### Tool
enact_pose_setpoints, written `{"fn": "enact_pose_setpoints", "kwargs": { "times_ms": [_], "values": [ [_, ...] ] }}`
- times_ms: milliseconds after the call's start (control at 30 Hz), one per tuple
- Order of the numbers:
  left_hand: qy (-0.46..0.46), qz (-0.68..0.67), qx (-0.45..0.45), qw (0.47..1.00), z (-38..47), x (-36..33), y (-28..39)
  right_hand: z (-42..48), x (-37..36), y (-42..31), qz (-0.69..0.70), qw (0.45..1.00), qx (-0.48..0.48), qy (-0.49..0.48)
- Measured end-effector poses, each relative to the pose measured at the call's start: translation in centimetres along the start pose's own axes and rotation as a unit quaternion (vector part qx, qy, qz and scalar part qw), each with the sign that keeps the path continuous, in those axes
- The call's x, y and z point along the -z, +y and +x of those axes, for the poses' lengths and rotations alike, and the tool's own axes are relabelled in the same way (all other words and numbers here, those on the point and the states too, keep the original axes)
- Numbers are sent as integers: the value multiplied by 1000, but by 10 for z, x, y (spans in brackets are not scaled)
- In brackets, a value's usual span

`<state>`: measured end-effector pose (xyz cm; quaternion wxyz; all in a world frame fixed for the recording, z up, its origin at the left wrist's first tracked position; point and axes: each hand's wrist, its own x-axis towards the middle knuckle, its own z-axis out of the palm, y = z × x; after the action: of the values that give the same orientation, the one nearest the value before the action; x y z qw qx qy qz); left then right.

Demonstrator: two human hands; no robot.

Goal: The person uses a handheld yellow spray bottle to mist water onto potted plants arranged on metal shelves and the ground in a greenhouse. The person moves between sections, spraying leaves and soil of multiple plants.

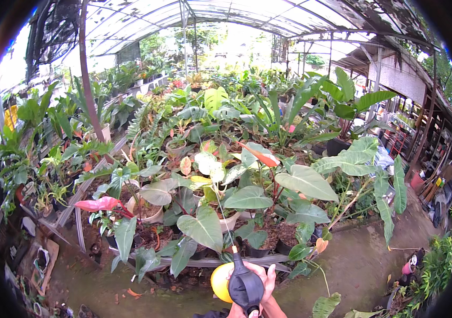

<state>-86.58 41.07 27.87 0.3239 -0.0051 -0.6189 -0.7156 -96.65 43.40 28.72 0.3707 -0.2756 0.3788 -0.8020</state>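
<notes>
A sprayer with a black body (245,287), a round yellow part and a brass-coloured nozzle tip points away from me at the bottom centre. My right hand (266,280) wraps its right side, fingers partly hidden behind it. Low at the frame's edge, my left hand (237,311) holds the rear of the sprayer, mostly hidden by it. From the tip a thin, pale line, seemingly a jet of water, runs up towards variegated leaves (209,165). Potted philodendrons with large green leaves (202,228) stand just beyond the nozzle; a pinkish-red leaf (98,204) is at left.
A metal bench rail (194,263) crosses before me, under the pots. Dense potted plants fill the greenhouse behind. A brown post (89,79) rises at left. At right are a concrete path (404,226), leafy shrubs (434,274), a pink pot (408,267) and a cluttered shed (398,75).
</notes>
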Motion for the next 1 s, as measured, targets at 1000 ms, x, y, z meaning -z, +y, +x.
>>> {"fn": "enact_pose_setpoints", "kwargs": {
  "times_ms": [1000],
  "values": [
    [-118, 72, -71, 988, 13, 21, -4, -7, 14, 8, 19, 982, 161, 96]
  ]
}}
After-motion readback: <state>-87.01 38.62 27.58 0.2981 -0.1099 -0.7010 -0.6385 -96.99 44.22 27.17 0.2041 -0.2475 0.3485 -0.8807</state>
